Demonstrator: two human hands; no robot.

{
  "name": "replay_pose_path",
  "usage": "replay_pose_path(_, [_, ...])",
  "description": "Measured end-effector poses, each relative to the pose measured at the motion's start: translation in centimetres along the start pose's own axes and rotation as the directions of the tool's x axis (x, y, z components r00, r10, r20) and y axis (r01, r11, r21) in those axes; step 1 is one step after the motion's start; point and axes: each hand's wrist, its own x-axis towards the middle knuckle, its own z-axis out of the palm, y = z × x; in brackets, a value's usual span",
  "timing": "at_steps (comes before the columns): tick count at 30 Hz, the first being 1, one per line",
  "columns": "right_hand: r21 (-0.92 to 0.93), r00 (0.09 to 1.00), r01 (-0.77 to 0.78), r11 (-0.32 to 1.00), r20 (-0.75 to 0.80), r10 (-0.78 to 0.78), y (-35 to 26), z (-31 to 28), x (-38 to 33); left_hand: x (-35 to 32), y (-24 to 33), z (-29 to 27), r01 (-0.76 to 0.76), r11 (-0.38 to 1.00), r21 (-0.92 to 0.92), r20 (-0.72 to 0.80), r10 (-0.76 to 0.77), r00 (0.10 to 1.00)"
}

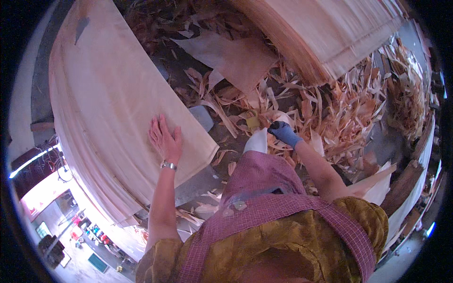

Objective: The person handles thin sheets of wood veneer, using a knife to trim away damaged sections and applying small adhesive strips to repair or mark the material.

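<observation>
My bare left hand (165, 139), with a metal watch at the wrist, lies flat on a tall stack of pale wood veneer sheets (111, 89). Its fingers are stretched out and it holds nothing. My right hand (284, 133) wears a blue-grey glove and is closed beside my lap. Something small and dark shows at its fingers, too small to name. Close to that hand are a yellow object (253, 120) and my pale shoe or trouser leg (256, 141).
Torn veneer strips (347, 111) cover much of the floor ahead and to the right. A second veneer stack (330, 33) stands at the far right. Between the stacks lies a loose veneer piece (236, 59). A bluish block (201, 118) sits by the left stack's edge.
</observation>
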Motion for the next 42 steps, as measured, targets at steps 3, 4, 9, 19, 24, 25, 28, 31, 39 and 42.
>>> replay_pose_path(3, [0.304,0.898,-0.44,0.845,0.125,0.423,-0.4,-3.9,6.2,0.6,-0.1,0.5,0.015,1.0,0.012,0.009,-0.015,1.0])
replay_pose_path(4, [0.375,0.869,-0.49,0.787,0.134,0.476,1.7,-2.2,7.1,0.5,-0.1,0.4,0.002,1.0,0.021,0.025,-0.003,1.0])
replay_pose_path(9, [0.734,0.7,-0.611,0.298,0.325,0.636,7.7,-0.7,16.6,0.3,-0.8,1.4,0.061,0.998,-0.005,0.104,-0.06,0.993])
replay_pose_path(19, [0.924,0.388,-0.343,0.172,-0.028,0.921,33.7,15.4,30.7,2.7,-2.8,5.0,0.212,0.959,-0.188,0.128,-0.19,0.973])
replay_pose_path(24, [0.953,0.597,-0.254,-0.164,0.288,0.749,25.0,10.4,32.9,-1.3,-0.9,2.7,0.345,0.918,-0.194,0.095,-0.332,0.938])
replay_pose_path(25, [0.967,0.598,-0.219,-0.13,0.238,0.766,22.8,9.6,32.6,-1.2,-1.5,2.5,0.296,0.936,-0.189,0.116,-0.278,0.953])
replay_pose_path(28, [0.939,0.592,-0.343,0.029,0.192,0.783,12.1,3.0,33.4,-0.6,-1.2,1.3,0.216,0.972,-0.088,0.177,-0.198,0.964])
replay_pose_path(31, [0.863,0.731,-0.226,0.452,-0.157,0.664,2.9,-4.4,35.5,0.8,-1.1,0.4,0.13,0.989,-0.071,0.105,-0.123,0.987])
replay_pose_path(39, [0.911,0.88,-0.004,0.413,-0.193,0.433,-20.1,-30.2,39.3,11.5,8.2,-6.1,0.094,0.899,-0.428,-0.014,-0.11,0.994])
replay_pose_path(42, [0.934,0.928,0.033,0.355,-0.16,0.336,-25.1,-36.3,40.8,20.2,12.8,-9.0,-0.029,0.853,-0.52,-0.226,-0.104,0.969])
